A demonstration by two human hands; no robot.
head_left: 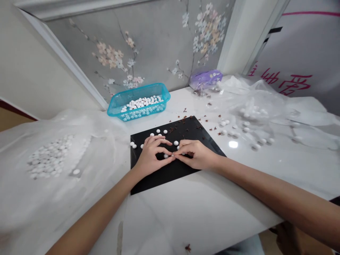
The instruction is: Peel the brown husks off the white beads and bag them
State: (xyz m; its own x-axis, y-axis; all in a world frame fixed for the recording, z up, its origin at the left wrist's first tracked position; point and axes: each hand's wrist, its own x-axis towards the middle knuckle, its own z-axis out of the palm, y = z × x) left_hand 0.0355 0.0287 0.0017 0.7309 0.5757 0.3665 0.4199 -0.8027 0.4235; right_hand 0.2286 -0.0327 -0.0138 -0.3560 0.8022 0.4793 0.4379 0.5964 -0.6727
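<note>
Over a black board, my left hand and my right hand meet fingertip to fingertip. Thumb and index finger of each are pinched on a small white ball, mostly covered by the fingers. The other fingers of my left hand are loosely curved. Another white ball lies just under the pinch, and a further white ball is between the hands. Several more lie along the board's far left side. Small brown pronged pieces are scattered at its far corner.
A blue plastic basket holding many white balls stands behind the board. On the left, clear plastic sheeting bears a pile of white balls. To the right are loose white balls, plastic bags and a purple packet.
</note>
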